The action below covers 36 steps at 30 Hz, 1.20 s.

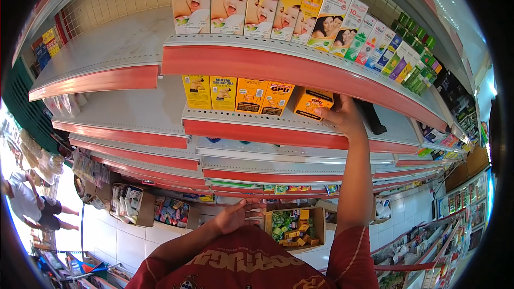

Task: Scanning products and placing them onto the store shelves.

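Observation:
My right hand (348, 118) reaches onto a shelf (257, 128) with a red front strip. It grips a small orange carton (308, 106) with a black top, thumb on the front and fingers behind. The carton stands slightly turned, close to the shelf's front edge. To its left are two taller orange cartons (257, 95), and beyond them two yellow cartons (211, 94), all upright in a row. My left hand (237, 217) hangs before my chest, fingers apart, holding nothing.
Above, an upper shelf (257, 54) overhangs my right hand and carries upright boxes (261, 6). A black object (373, 118) lies right of my hand. Cardboard boxes of goods (295, 230) stand on the tiled floor (128, 245). A person (34, 200) is at the far left.

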Each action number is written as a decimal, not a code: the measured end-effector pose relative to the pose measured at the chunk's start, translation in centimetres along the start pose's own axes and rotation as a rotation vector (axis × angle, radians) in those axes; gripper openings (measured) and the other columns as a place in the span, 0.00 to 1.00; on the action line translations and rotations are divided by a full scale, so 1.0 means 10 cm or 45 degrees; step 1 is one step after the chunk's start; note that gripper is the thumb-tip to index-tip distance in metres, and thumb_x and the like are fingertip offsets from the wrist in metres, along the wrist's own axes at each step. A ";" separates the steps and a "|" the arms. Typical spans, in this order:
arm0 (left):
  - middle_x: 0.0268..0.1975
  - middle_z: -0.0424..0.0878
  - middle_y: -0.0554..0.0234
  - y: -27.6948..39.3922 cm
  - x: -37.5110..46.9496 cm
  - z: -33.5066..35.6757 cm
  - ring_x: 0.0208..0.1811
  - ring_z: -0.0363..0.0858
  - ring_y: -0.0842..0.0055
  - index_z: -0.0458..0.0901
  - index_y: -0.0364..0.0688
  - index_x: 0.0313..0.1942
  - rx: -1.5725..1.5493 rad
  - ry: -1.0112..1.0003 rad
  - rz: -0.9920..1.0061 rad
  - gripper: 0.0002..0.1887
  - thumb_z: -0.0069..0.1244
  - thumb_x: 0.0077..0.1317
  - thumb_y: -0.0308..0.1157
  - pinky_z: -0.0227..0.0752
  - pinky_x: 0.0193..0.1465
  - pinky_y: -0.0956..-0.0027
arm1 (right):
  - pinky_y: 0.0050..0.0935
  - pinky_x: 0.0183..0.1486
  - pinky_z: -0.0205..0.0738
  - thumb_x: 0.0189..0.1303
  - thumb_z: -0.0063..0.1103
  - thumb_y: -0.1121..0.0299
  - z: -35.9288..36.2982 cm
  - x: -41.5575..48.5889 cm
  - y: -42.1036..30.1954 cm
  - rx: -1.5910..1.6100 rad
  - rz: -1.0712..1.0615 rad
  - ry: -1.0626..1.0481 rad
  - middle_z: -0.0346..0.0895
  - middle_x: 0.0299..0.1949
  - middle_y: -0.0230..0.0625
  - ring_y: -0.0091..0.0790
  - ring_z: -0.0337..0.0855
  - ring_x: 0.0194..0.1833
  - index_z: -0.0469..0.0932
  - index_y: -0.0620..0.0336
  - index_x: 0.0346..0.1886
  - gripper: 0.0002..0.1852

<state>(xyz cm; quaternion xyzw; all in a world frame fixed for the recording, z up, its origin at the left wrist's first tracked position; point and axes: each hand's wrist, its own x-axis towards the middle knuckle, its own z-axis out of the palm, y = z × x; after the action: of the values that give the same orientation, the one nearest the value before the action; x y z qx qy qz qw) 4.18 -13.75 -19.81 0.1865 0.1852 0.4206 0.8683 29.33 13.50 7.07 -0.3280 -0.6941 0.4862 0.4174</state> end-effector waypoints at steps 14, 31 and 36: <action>0.75 0.68 0.59 -0.03 0.27 -0.08 0.70 0.71 0.65 0.69 0.47 0.70 0.002 0.005 -0.119 0.33 0.47 0.76 0.59 0.64 0.73 0.50 | 0.32 0.51 0.82 0.44 0.89 0.57 -0.12 0.06 0.13 -0.280 -0.080 0.041 0.83 0.57 0.38 0.33 0.84 0.53 0.76 0.62 0.62 0.42; 0.74 0.69 0.59 -0.12 0.30 -0.06 0.69 0.71 0.67 0.71 0.48 0.69 -0.007 -0.029 -0.168 0.29 0.44 0.78 0.57 0.63 0.73 0.51 | 0.31 0.60 0.77 0.45 0.89 0.61 -0.08 0.04 0.02 -0.283 0.123 -0.002 0.85 0.55 0.37 0.31 0.86 0.53 0.76 0.61 0.62 0.41; 0.74 0.69 0.60 -0.13 0.24 -0.04 0.69 0.71 0.67 0.72 0.49 0.68 0.006 -0.013 -0.144 0.29 0.45 0.78 0.57 0.62 0.74 0.51 | 0.32 0.72 0.68 0.49 0.87 0.64 -0.11 0.02 0.06 -0.158 -0.053 -0.101 0.78 0.65 0.39 0.34 0.77 0.68 0.71 0.61 0.68 0.43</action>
<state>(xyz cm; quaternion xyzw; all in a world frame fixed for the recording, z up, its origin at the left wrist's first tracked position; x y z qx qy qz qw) 6.24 -12.47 -21.16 0.1799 0.1920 0.3697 0.8911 30.30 14.36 6.73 -0.3191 -0.7455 0.4462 0.3785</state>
